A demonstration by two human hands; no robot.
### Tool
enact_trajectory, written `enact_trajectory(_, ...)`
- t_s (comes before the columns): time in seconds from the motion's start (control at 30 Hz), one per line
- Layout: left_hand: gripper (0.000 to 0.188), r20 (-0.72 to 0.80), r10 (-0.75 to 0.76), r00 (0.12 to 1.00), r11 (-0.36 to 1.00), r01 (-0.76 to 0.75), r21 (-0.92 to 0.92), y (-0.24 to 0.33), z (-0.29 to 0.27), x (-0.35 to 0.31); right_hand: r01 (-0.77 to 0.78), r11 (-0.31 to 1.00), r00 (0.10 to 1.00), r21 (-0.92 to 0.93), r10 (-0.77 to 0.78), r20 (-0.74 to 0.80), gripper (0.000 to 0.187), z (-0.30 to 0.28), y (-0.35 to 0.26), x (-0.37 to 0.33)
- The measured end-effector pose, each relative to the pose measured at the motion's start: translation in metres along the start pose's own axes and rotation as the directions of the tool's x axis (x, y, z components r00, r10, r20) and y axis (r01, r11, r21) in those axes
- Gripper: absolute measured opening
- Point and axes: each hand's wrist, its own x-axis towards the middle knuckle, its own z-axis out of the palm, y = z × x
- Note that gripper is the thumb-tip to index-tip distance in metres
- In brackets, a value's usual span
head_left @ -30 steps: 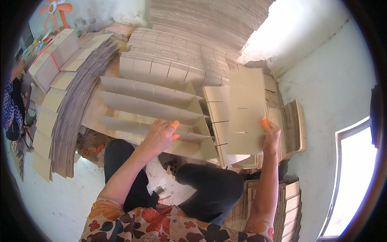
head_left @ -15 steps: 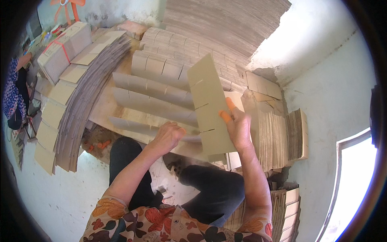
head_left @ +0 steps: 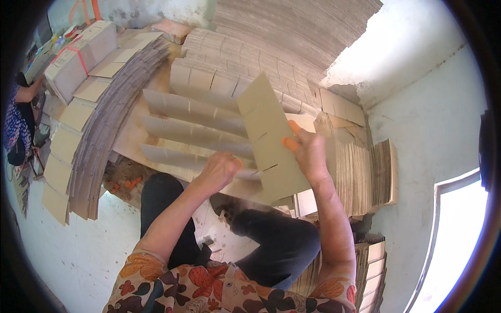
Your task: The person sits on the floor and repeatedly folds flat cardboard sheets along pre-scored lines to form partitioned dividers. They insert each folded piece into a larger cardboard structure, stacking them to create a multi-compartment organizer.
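Note:
My right hand (head_left: 311,155) holds a slotted cardboard strip (head_left: 271,141) by its right edge, thumb and finger in orange fingertip covers. The strip leans to the left, with short slits across it. Below and left of it, my left hand (head_left: 222,169) is closed, an orange cover showing at a fingertip. It sits right against the nearest upright cardboard strip (head_left: 172,156); what its fingers pinch, if anything, is hidden. Two more slotted strips, a middle one (head_left: 182,129) and a farther one (head_left: 188,108), stand on edge in parallel rows behind.
Behind the rows stand packed slotted strips (head_left: 209,81). A long fanned stack (head_left: 112,117) lies at left, beside a tied box (head_left: 83,60). More stacks (head_left: 352,180) stand at right, near a bright opening (head_left: 454,240). Another person (head_left: 21,120) is at far left.
The strip in my right hand has tilted slightly further left, its top a little lower. My left hand stays closed by the nearest strip. The view has shifted slightly.

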Motion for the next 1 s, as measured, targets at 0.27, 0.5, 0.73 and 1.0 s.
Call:
enact_trajectory(0.27,0.011,-0.036,0.007,0.999,1.000,-0.008,-0.028,-0.003,0.011,-0.001,0.125,0.992,0.992,-0.018,-0.124,0.020,0.022,0.042,0.023,-0.009)
enact_trajectory(0.5,0.011,-0.018,-0.007,1.000,1.000,0.007,-0.030,0.002,0.004,0.005,0.257,0.944,0.945,-0.208,-0.201,0.259,0.018,0.074,0.037,-0.012)
enact_trajectory(0.73,0.012,0.034,-0.027,0.999,1.000,0.028,-0.014,0.003,-0.002,0.007,0.172,0.865,0.983,-0.472,-0.185,0.020,0.035,0.060,0.038,-0.018)
enact_trajectory(1.0,0.035,-0.097,-0.024,0.995,0.999,0.028,0.045,0.000,-0.031,-0.009,-0.513,0.801,0.850,-0.309,0.525,-0.050,0.041,-0.053,0.160,-0.068)
